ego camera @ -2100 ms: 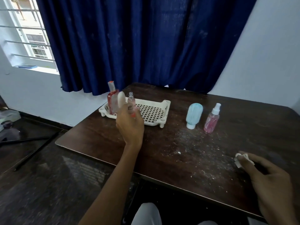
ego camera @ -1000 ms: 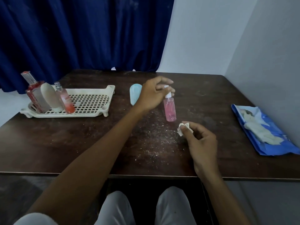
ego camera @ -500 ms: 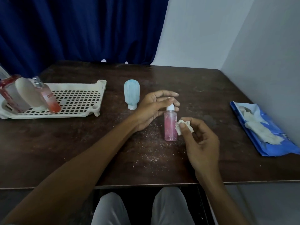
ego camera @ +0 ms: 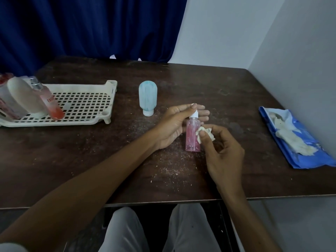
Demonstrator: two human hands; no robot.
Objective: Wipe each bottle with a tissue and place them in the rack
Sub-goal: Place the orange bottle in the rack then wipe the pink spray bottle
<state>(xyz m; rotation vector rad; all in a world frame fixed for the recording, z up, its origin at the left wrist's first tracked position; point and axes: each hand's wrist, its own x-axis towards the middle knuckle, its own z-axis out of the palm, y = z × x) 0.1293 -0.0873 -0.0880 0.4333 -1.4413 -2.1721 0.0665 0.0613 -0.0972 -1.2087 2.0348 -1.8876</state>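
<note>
1. My left hand (ego camera: 174, 126) holds the pink spray bottle (ego camera: 191, 140) at its white cap (ego camera: 194, 115), thumb in front and fingers curled behind; my right hand (ego camera: 223, 150) pinches a crumpled tissue (ego camera: 200, 136) between thumb and forefinger, pressed to the bottle's right side.
2. The pink spray bottle is upright near the middle of the table (ego camera: 72, 160), a little toward the near edge; I cannot tell whether its base touches the wood.
3. A pale blue bottle (ego camera: 147, 97) stands cap-down just beyond my left hand, apart from it, toward the far edge.
4. The white rack (ego camera: 109, 88) sits at the left edge; at its left end lean three bottles close together: a slim one with red liquid (ego camera: 49, 100), a rounded white one (ego camera: 25, 99) and a clear one (ego camera: 7, 102) partly cut off by the frame.
5. A blue packet (ego camera: 309, 157) lies open along the right edge by the wall, white tissues (ego camera: 291, 139) spilling from it.
6. Pale crumbs speckle the wood around my hands; a dark blue curtain (ego camera: 91, 24) hangs behind the far edge.
</note>
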